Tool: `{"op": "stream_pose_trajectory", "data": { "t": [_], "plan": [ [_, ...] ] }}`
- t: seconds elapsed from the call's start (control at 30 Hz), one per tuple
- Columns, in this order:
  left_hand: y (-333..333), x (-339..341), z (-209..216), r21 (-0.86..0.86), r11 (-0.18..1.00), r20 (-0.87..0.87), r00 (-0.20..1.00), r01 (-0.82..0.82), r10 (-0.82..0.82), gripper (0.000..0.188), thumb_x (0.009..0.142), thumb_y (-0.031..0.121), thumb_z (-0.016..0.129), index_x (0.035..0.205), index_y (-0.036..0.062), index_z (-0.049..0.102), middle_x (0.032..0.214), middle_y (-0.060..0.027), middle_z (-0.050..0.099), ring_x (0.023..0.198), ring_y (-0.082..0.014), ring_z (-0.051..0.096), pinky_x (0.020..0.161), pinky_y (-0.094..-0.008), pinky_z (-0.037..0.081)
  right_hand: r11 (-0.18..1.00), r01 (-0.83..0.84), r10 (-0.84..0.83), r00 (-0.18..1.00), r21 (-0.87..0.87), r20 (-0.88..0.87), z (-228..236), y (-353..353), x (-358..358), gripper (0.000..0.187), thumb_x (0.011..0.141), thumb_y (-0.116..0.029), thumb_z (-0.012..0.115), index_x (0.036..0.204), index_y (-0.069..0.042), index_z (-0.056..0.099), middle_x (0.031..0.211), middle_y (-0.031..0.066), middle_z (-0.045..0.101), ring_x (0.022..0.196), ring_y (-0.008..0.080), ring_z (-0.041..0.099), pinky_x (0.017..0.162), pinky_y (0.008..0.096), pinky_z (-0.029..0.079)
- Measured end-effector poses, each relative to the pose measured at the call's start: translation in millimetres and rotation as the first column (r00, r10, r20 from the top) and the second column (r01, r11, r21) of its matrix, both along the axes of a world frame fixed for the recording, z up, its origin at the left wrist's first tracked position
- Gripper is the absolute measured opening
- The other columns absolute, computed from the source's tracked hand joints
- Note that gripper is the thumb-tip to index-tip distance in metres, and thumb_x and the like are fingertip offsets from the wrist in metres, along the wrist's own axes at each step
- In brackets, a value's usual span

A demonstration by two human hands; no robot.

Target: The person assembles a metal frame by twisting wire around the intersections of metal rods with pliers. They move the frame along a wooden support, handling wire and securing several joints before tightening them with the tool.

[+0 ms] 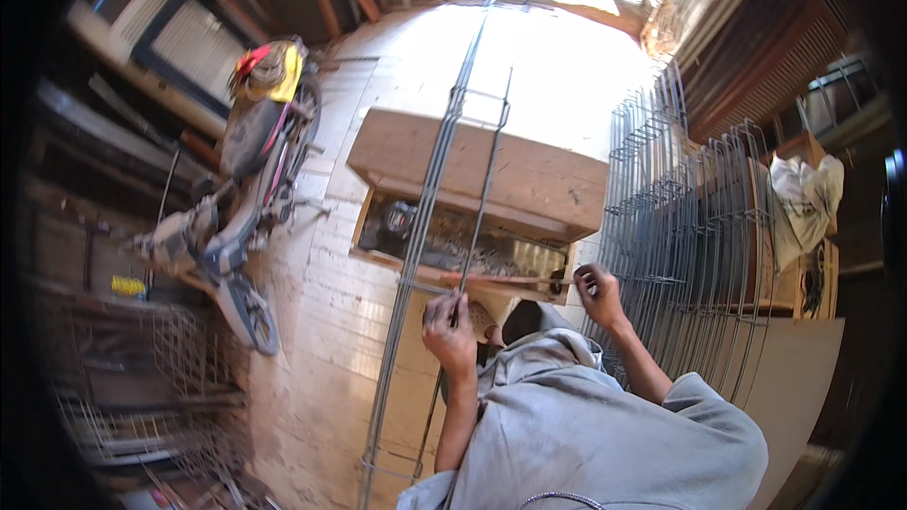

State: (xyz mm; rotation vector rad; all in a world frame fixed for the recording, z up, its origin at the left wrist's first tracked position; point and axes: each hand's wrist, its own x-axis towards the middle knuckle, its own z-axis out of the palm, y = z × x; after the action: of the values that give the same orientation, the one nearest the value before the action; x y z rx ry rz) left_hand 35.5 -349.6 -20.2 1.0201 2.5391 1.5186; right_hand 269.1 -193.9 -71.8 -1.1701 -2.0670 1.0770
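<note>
A long frame of thin grey steel rods is lying lengthwise away from the person, its long axis running from the lower edge up toward the bright doorway and leaning slightly right at the far end. The left hand is the nearer one: its fingers are closing in a narrow grip on the frame's right-hand rod, just where a cross-tie is meeting it, so the main bundle of rods is lying to that hand's left. The right hand is hovering well apart from the frame, beside the near right corner of a long brown wooden box; its fingers are bunching together, but whether they are pinching anything is too small to make out. The frame is crossing above this box, whose near side is forming a shallow open-topped compartment. Inside it, a dark rounded object is sitting toward the left end, and small grey loose pieces are lying scattered over the middle, too fine to identify. To the right, many similar grey rod frames are standing close together, and a pale crumpled sack is hanging beyond them, its contents not showing.
</note>
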Motion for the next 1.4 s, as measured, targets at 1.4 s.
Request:
{"op": "stream_pose_trajectory", "data": {
  "t": [1.4],
  "plan": [
    [-48,12,27,-0.531,0.828,0.414,0.908,0.181,0.068,0.045,0.096,0.036,0.059,0.129,0.0044,0.054,0.113,-0.022,0.065,0.103,-0.0403,0.063,0.084,-0.0467,0.051,0.692,-0.674,0.633,0.396,-0.258,0.665,-21,326,-109,0.038,0.091,-0.018,0.057,0.128,-0.011,0.059,0.124,0.0162,0.061,0.105,0.0296,0.064,0.089,0.0468,0.048]
  ]
}}
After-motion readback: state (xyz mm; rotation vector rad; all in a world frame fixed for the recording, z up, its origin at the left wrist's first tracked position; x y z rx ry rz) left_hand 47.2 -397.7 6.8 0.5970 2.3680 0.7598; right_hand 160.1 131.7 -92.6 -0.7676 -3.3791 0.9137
